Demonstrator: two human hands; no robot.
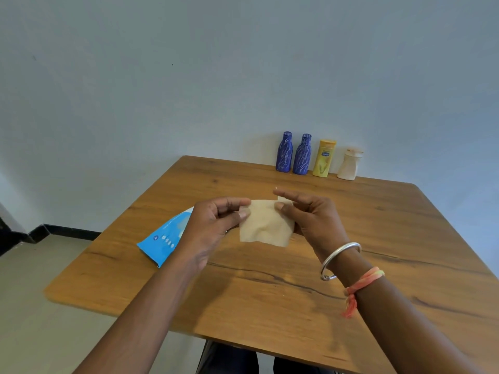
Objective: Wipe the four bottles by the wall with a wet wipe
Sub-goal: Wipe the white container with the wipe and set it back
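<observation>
**One wipe between two hands, four bottles by the wall**

From the head view, four bottles stand upright in a row at the far edge of the table (270,292), close against the wall (216,76). Two are blue, the left blue bottle (284,151) and the right blue bottle (302,154). To their right come one yellow bottle (322,159) and one white bottle (349,166). They stand just beside one another.

There is a single wipe (266,225), pale beige, held in the air above the middle of the table, well apart from the bottles. The left hand (213,222) pinches its upper left edge, the fingers (243,213) curled in against the thumb. The right hand (310,220) pinches the upper right edge with its thumb and a finger, while the forefinger (280,191) sticks out straight above the wipe.

One blue pack (162,244) lies flat on the table, partly behind the left hand. The right wrist carries one silver bangle (340,259) and one orange thread band (364,282).
</observation>
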